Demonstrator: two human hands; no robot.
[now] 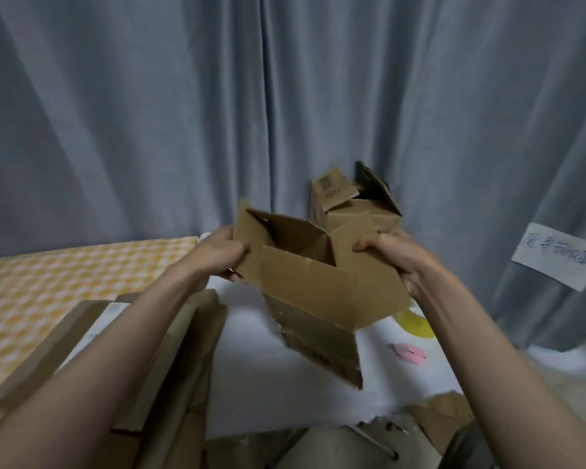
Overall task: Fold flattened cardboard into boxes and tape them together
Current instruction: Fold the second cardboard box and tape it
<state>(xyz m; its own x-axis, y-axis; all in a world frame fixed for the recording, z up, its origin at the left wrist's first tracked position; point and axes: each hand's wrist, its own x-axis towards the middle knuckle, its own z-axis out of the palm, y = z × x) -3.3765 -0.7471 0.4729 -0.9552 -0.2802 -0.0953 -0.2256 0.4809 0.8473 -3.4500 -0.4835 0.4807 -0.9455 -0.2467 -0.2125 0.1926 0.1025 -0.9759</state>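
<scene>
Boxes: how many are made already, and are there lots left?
One folded box stands by the curtain, flaps still up. Left hand and right hand grip a second box, opened but unclosed. Flat cardboard still waits, lower left.

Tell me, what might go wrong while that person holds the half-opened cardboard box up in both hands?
The half-folded brown cardboard box is held in the air by its flaps alone, the left hand on one and the right hand on the other, so a flap might bend or tear. Its lower flaps hang loose above the white surface and could catch the pink object lying there.
</scene>
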